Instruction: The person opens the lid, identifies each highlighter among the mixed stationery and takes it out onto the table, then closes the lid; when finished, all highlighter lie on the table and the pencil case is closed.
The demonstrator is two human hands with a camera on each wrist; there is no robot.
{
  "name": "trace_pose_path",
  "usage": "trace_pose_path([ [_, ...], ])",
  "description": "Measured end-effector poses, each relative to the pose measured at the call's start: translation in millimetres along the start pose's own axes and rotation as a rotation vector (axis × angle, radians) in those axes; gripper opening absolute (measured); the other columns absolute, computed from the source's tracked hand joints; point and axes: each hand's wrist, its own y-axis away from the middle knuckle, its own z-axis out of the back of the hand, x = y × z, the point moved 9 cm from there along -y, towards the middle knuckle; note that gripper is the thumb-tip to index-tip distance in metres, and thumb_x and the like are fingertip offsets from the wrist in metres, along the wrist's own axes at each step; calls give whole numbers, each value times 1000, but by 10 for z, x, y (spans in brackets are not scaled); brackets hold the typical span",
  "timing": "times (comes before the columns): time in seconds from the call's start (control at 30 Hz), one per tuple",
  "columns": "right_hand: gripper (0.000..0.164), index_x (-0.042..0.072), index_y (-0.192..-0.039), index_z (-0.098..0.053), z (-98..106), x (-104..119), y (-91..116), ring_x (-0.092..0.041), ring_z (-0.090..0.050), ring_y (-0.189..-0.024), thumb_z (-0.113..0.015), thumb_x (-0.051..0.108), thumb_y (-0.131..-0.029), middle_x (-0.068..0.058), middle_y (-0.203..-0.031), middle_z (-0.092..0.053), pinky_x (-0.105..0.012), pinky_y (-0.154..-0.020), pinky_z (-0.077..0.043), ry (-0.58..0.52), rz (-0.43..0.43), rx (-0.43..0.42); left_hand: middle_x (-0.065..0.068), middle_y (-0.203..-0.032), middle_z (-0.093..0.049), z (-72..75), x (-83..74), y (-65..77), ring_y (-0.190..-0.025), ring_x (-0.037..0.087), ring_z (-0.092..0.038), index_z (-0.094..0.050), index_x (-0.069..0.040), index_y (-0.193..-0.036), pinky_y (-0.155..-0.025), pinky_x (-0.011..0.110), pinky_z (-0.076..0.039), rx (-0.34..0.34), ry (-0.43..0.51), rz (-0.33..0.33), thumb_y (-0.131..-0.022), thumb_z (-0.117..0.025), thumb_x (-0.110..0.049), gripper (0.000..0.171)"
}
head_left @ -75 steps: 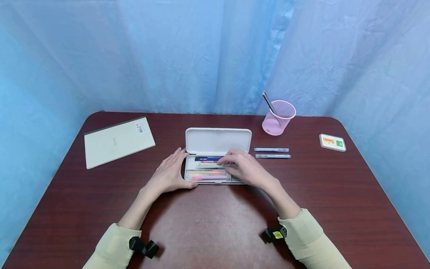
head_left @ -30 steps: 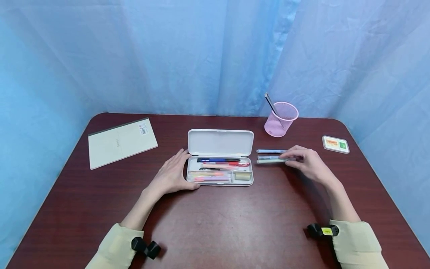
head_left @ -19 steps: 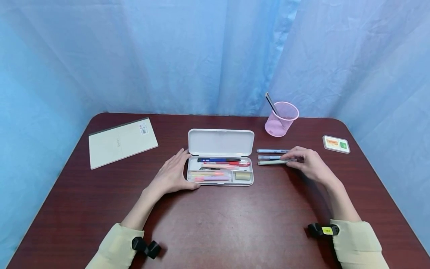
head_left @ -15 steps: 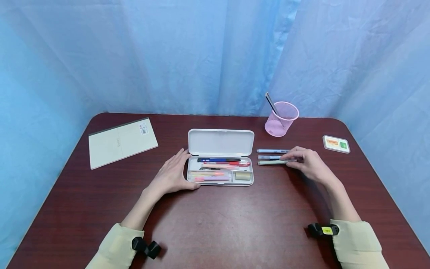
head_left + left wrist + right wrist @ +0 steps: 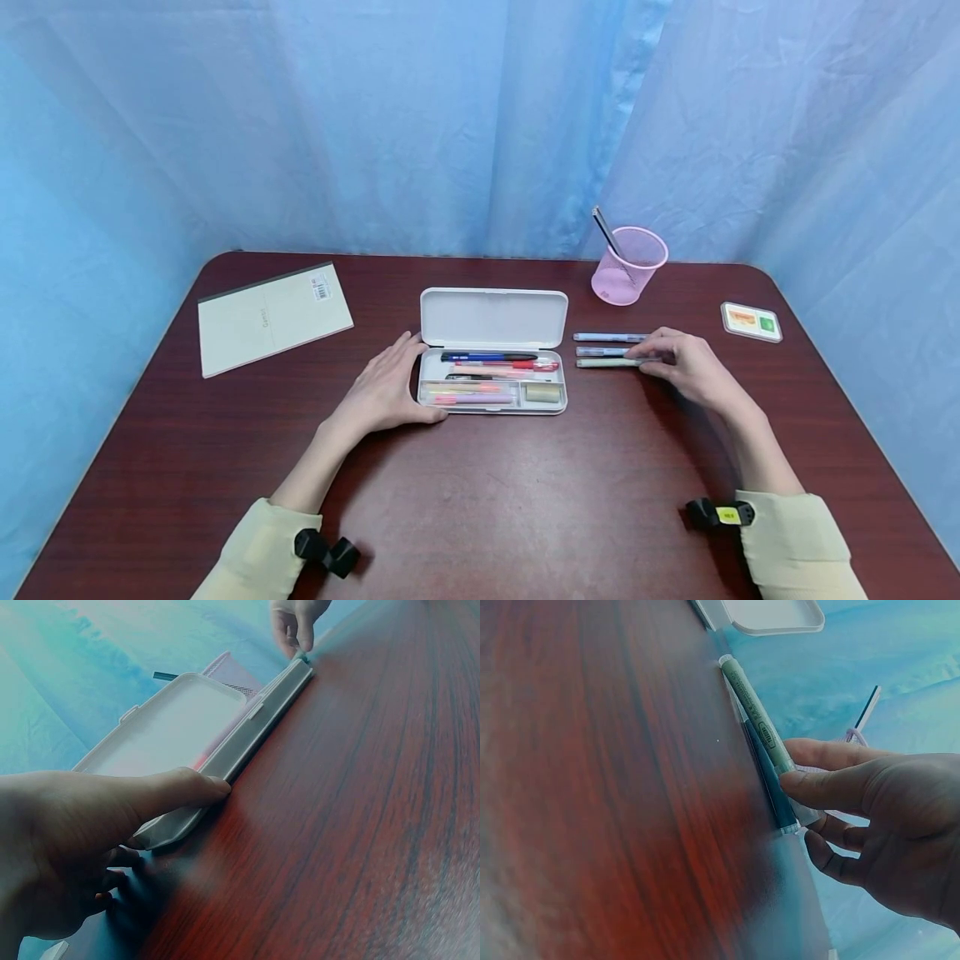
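An open white pencil case (image 5: 492, 317) stands mid-table, its lid raised, with several pens in its tray. At its left end, my left hand (image 5: 384, 385) holds the case, thumb along the front edge in the left wrist view and fingers toward the back corner. My right hand (image 5: 688, 367) pinches a pale green pen (image 5: 603, 363) by its right end, between thumb and fingertips. In the right wrist view the green pen (image 5: 754, 712) shows printing on its barrel. Just behind lie two light blue pens, the nearer (image 5: 600, 352) and the farther (image 5: 607, 337), roughly parallel.
Inside the case sit a blue pen (image 5: 489, 357), a red pen (image 5: 540, 366) and a greenish block (image 5: 542, 392). A pink mesh cup (image 5: 621, 283) with a dark pen stands behind. A notebook (image 5: 275, 321) lies left, a small flat case (image 5: 751, 322) right.
My right hand has moved from the pencil case to the right, bringing the green pen down beside the blue ones. In the last half second almost nothing moves. My left hand stays at the case.
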Motion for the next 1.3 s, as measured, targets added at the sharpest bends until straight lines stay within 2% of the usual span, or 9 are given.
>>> trace_pose_path([
  [0.3,30,19,-101,-82,-20,24,-5,-15,-62,-90,-79,-5,-83,0,-99,-75,-18,-75,-47,30,17,-9,13,-168,-34,7,-7,3,-160,32,-24,-45,-7,-149,-125,59,-29,3,-1,1,-70,-84,-56,101],
  [0.53,29,18,-99,-82,-35,40,-12,-14,-63,-91,-79,-6,-82,1,-98,-75,-15,-77,-46,45,32,-22,13,-168,-34,10,-9,4,-160,32,-24,-45,-7,-149,-125,59,-29,4,-2,0,-70,-84,-56,101],
  [1.3,29,17,-96,-82,-43,31,-24,-15,-64,-91,-80,-7,-80,1,-96,-76,-18,-79,-48,75,37,-29,13,-168,-33,5,4,-1,-160,32,-23,-44,-7,-150,-126,59,-28,5,2,3,-70,-84,-55,101],
])
